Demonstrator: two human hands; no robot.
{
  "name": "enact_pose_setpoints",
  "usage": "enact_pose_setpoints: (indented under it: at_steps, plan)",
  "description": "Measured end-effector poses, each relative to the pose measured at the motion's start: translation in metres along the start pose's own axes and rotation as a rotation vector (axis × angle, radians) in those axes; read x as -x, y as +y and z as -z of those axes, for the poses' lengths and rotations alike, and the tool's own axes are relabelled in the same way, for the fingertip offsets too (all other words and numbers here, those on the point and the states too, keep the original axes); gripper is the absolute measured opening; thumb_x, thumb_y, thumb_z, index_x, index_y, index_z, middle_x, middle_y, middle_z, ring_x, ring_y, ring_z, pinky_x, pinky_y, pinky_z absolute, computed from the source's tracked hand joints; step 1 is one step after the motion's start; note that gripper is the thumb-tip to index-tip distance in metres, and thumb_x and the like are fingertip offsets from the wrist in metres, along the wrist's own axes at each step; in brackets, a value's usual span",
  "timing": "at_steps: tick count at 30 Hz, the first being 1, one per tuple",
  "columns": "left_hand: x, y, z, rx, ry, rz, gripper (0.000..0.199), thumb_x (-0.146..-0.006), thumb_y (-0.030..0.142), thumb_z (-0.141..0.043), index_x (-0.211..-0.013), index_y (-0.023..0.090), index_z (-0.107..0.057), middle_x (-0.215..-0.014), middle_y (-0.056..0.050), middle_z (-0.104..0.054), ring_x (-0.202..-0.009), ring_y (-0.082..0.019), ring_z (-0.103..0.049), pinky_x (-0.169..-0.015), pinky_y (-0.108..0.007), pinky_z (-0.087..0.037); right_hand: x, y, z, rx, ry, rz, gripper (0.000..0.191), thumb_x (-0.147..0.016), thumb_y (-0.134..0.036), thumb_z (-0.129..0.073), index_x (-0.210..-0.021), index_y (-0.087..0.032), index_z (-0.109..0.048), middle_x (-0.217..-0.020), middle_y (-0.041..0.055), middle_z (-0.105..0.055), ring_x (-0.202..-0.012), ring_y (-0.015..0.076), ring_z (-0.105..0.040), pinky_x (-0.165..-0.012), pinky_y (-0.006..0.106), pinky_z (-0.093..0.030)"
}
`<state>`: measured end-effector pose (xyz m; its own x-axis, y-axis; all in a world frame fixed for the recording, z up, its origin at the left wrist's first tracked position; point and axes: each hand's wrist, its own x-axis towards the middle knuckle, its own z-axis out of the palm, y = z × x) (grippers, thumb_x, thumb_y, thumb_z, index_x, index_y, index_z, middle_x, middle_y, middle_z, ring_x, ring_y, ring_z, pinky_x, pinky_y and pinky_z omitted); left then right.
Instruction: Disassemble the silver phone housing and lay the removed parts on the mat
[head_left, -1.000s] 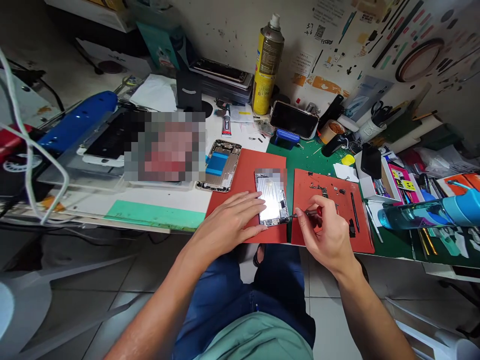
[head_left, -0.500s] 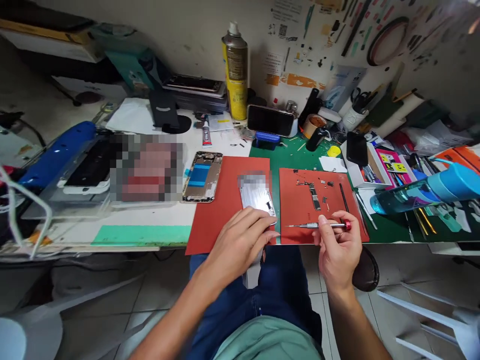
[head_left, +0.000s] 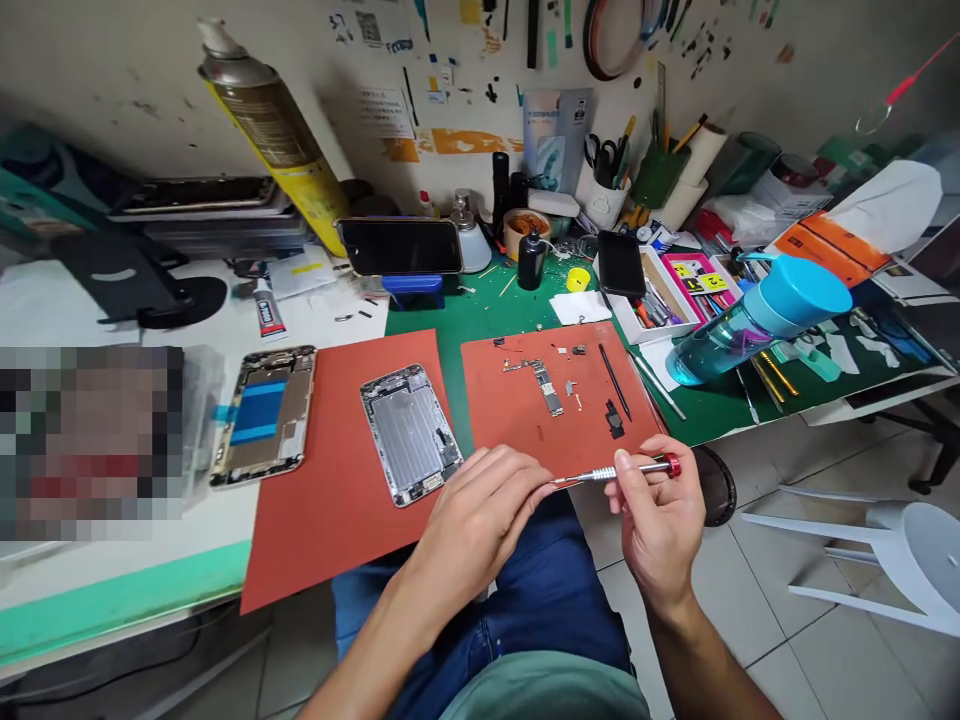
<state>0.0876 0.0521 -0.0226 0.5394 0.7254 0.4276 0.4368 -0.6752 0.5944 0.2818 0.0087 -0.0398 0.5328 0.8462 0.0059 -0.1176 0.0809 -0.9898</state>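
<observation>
My right hand (head_left: 661, 535) holds a slim screwdriver (head_left: 602, 474) with a silver shaft and red end cap, its tip pointing left. At that tip the fingers of my left hand (head_left: 480, 515) are pinched together; anything between them is too small to make out. Beside my left hand, an opened phone housing (head_left: 409, 440) with a bare silver inside lies on the left red mat (head_left: 315, 530). A phone circuit board (head_left: 550, 388), a small black part (head_left: 615, 420) and several tiny parts lie on the right red mat (head_left: 510, 430).
Another phone housing (head_left: 296, 410) with blue strips lies at the left. A phone (head_left: 401, 246) leans on a blue stand behind the mats. A spray can (head_left: 281, 130) stands at the wall. At the right are a blue bottle (head_left: 720, 335) and a tool box (head_left: 667, 325).
My left hand has come off the phone housing, and its fingertips now meet the screwdriver tip. My right hand keeps hold of the screwdriver. The view has turned to the right.
</observation>
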Motion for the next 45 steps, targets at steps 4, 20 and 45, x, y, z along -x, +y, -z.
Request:
enact_pose_setpoints:
  at_steps: [4,20,45]
  plan:
    - [-0.017,0.003,-0.015,-0.048,-0.042,-0.017,0.010,-0.108,0.017,-0.059,-0.111,0.019,-0.068,-0.099,-0.003,-0.075,-0.083,-0.017,-0.063,-0.076,-0.032,-0.047,-0.010,0.000,0.020,0.014,0.111,0.030,0.039,-0.089,-0.036,-0.088,-0.112,-0.023,-0.059,-0.071,-0.0053,-0.069,-0.054,0.0108,-0.065,-0.051,0.019,-0.053]
    - [-0.065,0.002,-0.092,-0.469,-0.027,0.149,0.015,-0.106,0.017,-0.061,-0.111,0.019,-0.075,-0.085,-0.004,-0.062,-0.080,-0.021,-0.053,-0.066,-0.035,-0.038,-0.024,-0.004,0.059,-0.002,0.474,0.165,0.041,-0.078,-0.026,-0.094,-0.103,-0.020,-0.063,-0.067,-0.0058,-0.070,-0.046,0.0114,-0.063,-0.047,0.022,-0.055]
    - [-0.050,0.010,-0.088,-0.500,-0.136,0.124,0.043,-0.105,0.004,-0.046,-0.144,0.013,-0.060,-0.106,-0.012,-0.064,-0.094,-0.026,-0.051,-0.077,-0.039,-0.044,-0.025,0.002,0.061,0.043,0.416,0.135,0.039,-0.080,-0.024,-0.092,-0.104,-0.019,-0.062,-0.065,-0.0047,-0.070,-0.045,0.0126,-0.063,-0.044,0.023,-0.054]
